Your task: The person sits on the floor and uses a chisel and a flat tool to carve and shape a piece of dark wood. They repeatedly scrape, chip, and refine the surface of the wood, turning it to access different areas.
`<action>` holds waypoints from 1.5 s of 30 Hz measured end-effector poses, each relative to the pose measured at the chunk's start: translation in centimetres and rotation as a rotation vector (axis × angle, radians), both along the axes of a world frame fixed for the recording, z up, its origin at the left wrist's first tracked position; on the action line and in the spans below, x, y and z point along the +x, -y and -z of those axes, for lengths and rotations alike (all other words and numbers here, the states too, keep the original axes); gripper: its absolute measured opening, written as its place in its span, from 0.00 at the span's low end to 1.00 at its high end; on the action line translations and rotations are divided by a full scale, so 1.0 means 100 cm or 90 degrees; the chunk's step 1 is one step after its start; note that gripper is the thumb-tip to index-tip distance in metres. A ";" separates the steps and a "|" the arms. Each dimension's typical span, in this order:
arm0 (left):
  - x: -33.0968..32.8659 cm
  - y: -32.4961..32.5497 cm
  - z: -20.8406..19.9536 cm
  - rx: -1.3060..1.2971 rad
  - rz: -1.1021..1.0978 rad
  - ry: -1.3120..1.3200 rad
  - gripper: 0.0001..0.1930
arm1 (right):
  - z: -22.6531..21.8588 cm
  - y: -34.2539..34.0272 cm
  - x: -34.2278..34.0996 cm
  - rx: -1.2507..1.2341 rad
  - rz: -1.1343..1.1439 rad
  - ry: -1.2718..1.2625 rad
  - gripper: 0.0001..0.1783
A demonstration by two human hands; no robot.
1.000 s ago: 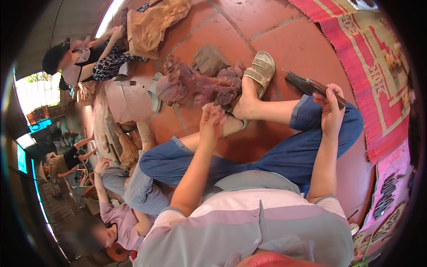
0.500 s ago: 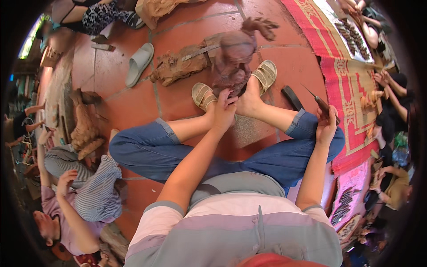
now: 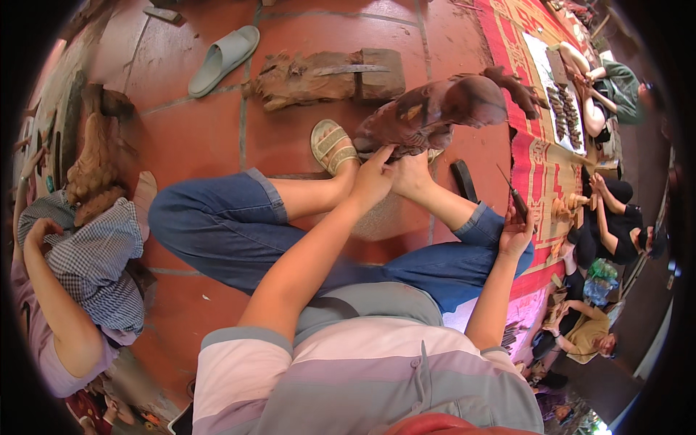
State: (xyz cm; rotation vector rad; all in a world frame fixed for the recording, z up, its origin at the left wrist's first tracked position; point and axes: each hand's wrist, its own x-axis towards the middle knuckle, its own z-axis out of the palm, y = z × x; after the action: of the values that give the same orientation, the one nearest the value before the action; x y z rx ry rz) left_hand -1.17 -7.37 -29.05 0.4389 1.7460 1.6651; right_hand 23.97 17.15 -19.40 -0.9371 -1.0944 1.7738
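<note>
A dark reddish-brown wood carving [image 3: 428, 116], with a rounded upper part and a branching piece at its far end, leans to the right between my feet. My left hand [image 3: 373, 176] is closed on its lower end; the fingertips are partly hidden behind it. Over my right knee, my right hand [image 3: 517, 232] grips a thin-bladed carving tool [image 3: 519, 201] by its dark wooden handle, with the slim point directed away from me and a little left. The tool is apart from the carving.
Beyond my feet lies a rough wood block [image 3: 312, 80] with a flat metal blade on it. A dark oblong object [image 3: 463, 181] rests by my right ankle. A grey slipper [image 3: 225, 60] is at far left. Other people sit on both sides, several on a red patterned mat [image 3: 525, 123].
The carving has tipped from upright over to the right, my left hand still at its lower end. My right hand keeps its hold on the tool. The whole view has shifted.
</note>
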 end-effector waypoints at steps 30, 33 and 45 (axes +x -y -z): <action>0.016 0.010 -0.025 -0.133 0.052 -0.259 0.30 | -0.009 0.011 -0.010 -0.040 -0.048 -0.043 0.15; 0.010 0.040 -0.046 -0.177 0.173 -0.293 0.27 | -0.018 0.050 -0.031 -0.057 -0.074 -0.079 0.14; -0.093 -0.013 -0.205 0.226 0.206 -0.407 0.47 | -0.011 0.091 -0.048 -0.130 -0.134 -0.199 0.12</action>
State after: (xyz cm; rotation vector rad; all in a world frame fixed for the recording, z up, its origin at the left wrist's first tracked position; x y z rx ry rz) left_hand -10.42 -6.12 -8.59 1.4677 1.6590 1.6987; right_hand 19.19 8.00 -18.28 -0.6471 -0.8465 2.1521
